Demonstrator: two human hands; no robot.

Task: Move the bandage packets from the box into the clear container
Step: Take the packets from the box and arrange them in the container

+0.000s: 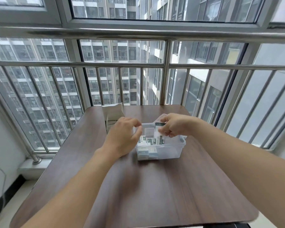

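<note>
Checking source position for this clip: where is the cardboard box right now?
In the head view, the cardboard box stands at the table's far left, near the railing, just behind the left hand and left of the clear container.

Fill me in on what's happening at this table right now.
A person is moving bandage packets out of a box into a clear container on a brown table. The right hand pinches one packet upright over the container. The left hand is at the container's left rim with fingers loosely curled and holds nothing. Several packets already lie inside the container. The box stands behind it to the left, open; whether any packets remain in it is hard to tell.
</note>
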